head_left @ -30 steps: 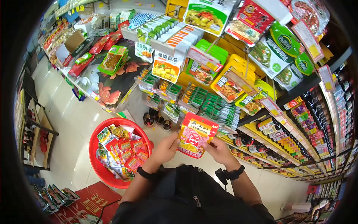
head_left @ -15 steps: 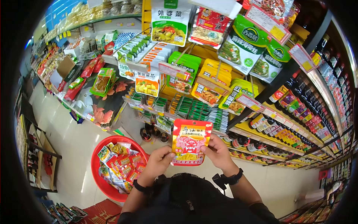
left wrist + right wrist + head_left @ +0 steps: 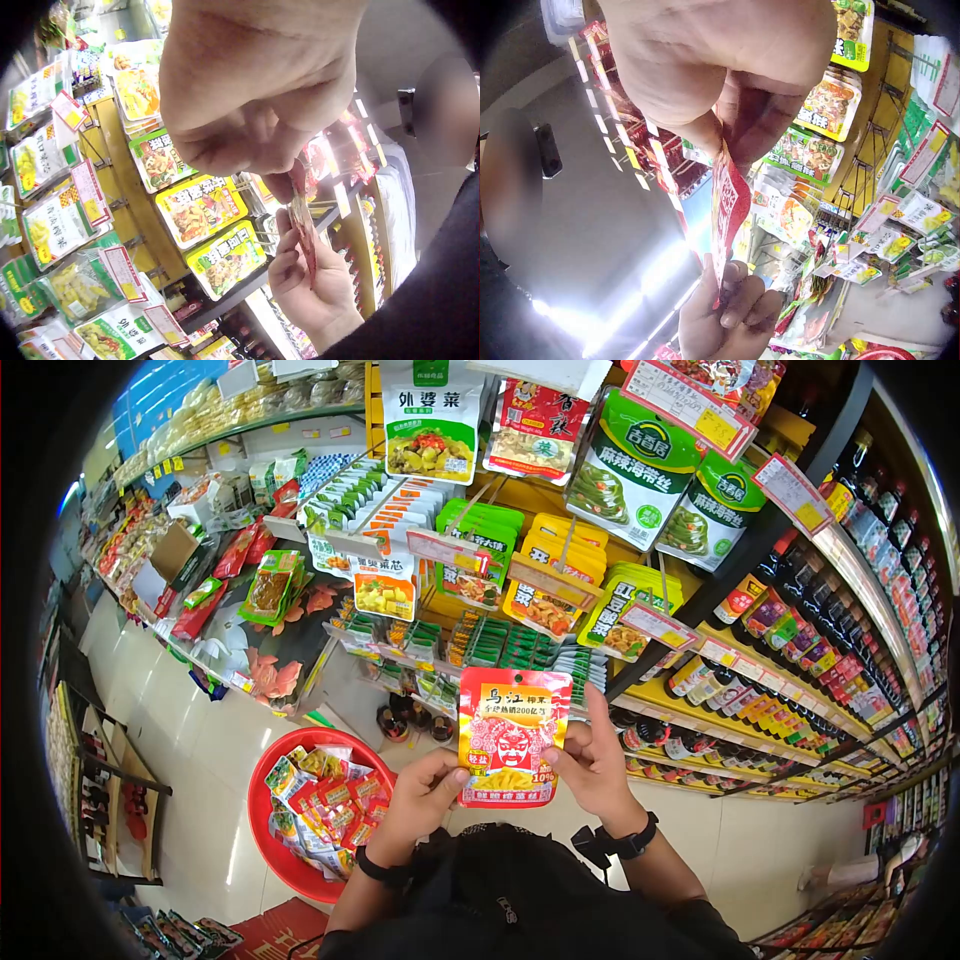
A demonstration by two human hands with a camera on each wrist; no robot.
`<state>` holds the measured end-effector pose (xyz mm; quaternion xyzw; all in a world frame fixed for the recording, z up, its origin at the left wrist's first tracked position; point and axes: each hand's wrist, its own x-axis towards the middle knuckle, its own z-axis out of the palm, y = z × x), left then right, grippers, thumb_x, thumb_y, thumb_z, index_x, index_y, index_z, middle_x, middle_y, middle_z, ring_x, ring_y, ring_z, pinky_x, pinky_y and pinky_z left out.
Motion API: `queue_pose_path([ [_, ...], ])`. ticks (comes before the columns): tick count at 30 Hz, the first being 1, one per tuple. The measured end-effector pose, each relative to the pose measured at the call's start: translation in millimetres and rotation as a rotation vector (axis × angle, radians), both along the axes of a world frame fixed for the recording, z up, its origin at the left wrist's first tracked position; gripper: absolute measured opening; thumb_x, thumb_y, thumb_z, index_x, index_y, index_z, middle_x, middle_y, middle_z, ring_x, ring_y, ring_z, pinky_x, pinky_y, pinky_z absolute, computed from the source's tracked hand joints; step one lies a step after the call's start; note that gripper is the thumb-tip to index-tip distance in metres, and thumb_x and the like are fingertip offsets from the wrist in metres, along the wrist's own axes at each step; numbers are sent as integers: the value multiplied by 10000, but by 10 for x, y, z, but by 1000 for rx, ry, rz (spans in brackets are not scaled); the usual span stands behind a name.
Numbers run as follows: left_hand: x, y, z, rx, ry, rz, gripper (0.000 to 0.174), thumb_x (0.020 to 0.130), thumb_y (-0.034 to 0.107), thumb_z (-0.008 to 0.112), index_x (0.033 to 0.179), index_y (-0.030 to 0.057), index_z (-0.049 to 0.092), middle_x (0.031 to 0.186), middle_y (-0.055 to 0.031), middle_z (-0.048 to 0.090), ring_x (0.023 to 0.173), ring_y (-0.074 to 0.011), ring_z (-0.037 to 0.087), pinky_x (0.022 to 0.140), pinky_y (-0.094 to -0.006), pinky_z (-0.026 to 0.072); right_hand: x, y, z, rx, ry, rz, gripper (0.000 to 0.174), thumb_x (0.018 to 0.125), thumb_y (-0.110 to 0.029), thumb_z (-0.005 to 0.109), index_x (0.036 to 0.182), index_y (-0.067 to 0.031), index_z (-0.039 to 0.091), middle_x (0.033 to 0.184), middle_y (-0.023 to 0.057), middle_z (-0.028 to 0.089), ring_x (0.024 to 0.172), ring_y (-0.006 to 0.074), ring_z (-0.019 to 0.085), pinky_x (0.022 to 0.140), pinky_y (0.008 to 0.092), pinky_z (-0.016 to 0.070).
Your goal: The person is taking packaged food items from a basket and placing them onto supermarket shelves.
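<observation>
Btwn both hands, in front of the torso, is the red-and-yellow pickle pouch (image 3: 514, 738), held near upright, printed front toward the head cam, hang hole at top. L hand (image 3: 425, 792) pinches its lower L edge, thumb on the front. R hand (image 3: 592, 765) grips the R edge, thumb across the front, index finger (image 3: 597, 710) raised beside the pouch. So fingers on both sides are grasping the pouch; no gap to it on either. Wrist views show it edge-on, thin, w/ a slight bend.

Step in hand, judging by the pose: pouch held up flat for a look at the label. Next move, if the pouch is to be put anywhere, calls for one hand letting go while the other keeps a firm pinch, as a thin pouch prob. flexes.

Below & L of the hands: red basket (image 3: 258, 810) on the floor, w/ red pkts (image 3: 335, 800) and white-green pkts in it. Dark bottles (image 3: 392, 722) are near it, toward the rack.

Beyond the pouch: hanging rack w/ green-and-white pouches (image 3: 640, 470), yellow packs (image 3: 548, 585), price tags (image 3: 690, 405). To the R, shelves of sauce bottles (image 3: 750, 600). Far L, table w/ floral cover (image 3: 275, 678), more pkts on top.
</observation>
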<state>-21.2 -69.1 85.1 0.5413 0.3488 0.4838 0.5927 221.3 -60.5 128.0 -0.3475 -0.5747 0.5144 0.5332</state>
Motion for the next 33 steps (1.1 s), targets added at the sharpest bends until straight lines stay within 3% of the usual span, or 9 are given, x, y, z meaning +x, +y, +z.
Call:
queue_pose_path([
  [2,5,-33,60,1,11,18,134,995,124,569,998,-3,612,801,12,606,660,-36,513,589,-210,438,26,3,-27,37,-28,29,770,927,41,597,1542,-47,144,1207,109,619,1070,141,610,909,291,478],
  [8,-14,-72,103,30,28,39,148,998,129,563,1022,-5,622,815,17,600,695,-42,526,624,-212,450,35,-4,18,-52,-60,92,592,936,15,601,1475,-32,360,1402,99,491,1138,143,572,919,273,478],
  [14,-29,-88,110,71,106,27,153,997,117,561,1028,-18,624,808,21,586,736,-45,512,665,-221,441,96,-33,58,-60,-223,98,496,933,-14,618,1407,-39,473,1401,113,501,1139,139,566,928,281,491],
  [20,-17,-102,199,33,104,-21,151,997,111,554,1029,-20,622,815,1,602,733,-56,545,657,-233,460,119,-56,188,-12,-296,63,470,929,-41,634,1381,-39,505,1321,113,571,1095,126,574,878,280,510],
  [27,-97,-62,92,-97,28,-23,173,1000,111,526,1047,-23,625,870,-82,685,692,-94,598,627,-247,493,428,-76,605,113,-385,-123,458,908,-42,657,1350,-32,537,1206,124,619,921,100,600,750,240,504],
  [31,-185,-44,-100,-47,116,6,186,996,119,521,1070,-21,620,864,-98,696,671,-99,601,596,-252,498,699,-86,1157,423,-477,-293,456,886,-48,674,1322,4,551,1209,150,622,1019,161,606,853,297,487],
  [33,-188,-31,-128,-60,61,1,175,990,117,534,1054,-24,616,862,-109,698,668,-106,607,595,-244,498,885,-100,1497,604,-516,-448,461,869,-47,678,1305,34,553,1264,175,598,1146,226,583,986,342,436],
])
